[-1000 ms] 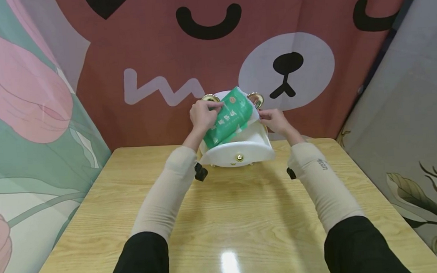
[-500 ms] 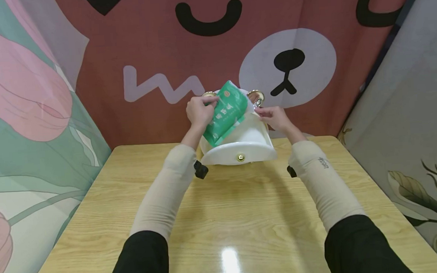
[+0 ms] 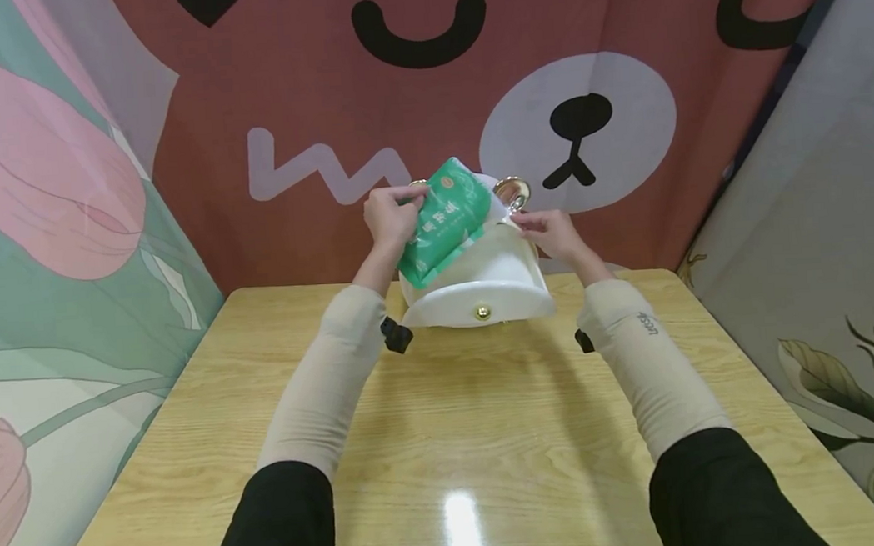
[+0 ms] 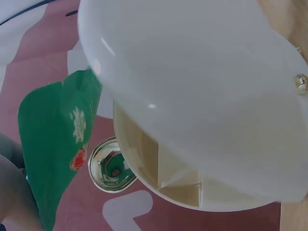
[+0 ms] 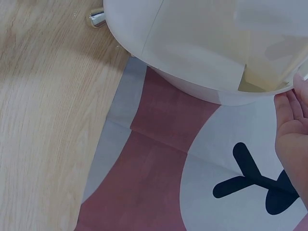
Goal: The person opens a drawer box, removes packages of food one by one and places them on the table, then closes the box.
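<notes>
Box: at the surface's 12 o'clock end.
Packet: tilted, held over its 11 o'clock side.
Right hand: pinches the box at 2 o'clock; firm hold should prevent rocking.
Left hand: pinches the packet's 10 o'clock edge; gentle pressure should prevent creasing.

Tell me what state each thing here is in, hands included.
Green packet: tilted; sealed or open, cannot tell.
White container: upright, partly open, inside showing.
Gold knob: fixed on the container's front.
Left hand: pinching the green packet.
Right hand: gripping the container's rim.
</notes>
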{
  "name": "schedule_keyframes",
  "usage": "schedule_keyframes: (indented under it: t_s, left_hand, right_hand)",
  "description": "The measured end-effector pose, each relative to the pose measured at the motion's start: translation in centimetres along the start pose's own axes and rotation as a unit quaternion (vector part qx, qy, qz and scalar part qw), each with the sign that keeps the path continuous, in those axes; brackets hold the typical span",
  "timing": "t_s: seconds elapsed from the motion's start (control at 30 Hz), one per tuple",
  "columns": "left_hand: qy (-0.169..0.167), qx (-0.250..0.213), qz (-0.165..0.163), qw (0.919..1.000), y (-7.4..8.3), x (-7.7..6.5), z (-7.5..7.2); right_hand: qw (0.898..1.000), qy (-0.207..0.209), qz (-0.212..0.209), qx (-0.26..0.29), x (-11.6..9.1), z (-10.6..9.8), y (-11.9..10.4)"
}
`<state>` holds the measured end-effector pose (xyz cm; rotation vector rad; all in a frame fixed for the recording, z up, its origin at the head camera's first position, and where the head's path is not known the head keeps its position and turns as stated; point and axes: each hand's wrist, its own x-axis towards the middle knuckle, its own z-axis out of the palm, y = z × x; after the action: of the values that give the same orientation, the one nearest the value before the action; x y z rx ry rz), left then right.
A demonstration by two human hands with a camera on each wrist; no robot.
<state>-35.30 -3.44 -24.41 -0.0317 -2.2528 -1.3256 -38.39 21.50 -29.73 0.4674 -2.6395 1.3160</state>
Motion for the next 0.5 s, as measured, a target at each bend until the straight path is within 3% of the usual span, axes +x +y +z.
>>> schedule_keyframes:
  t_s: [0.5]
  left_hand:
    - [0.017,-0.073,-0.095,0.9927,-1.1,-0.2,-1.8]
  right_hand:
    - [1.0,0.001,-0.018,-0.007,0.2,0.3,0.5]
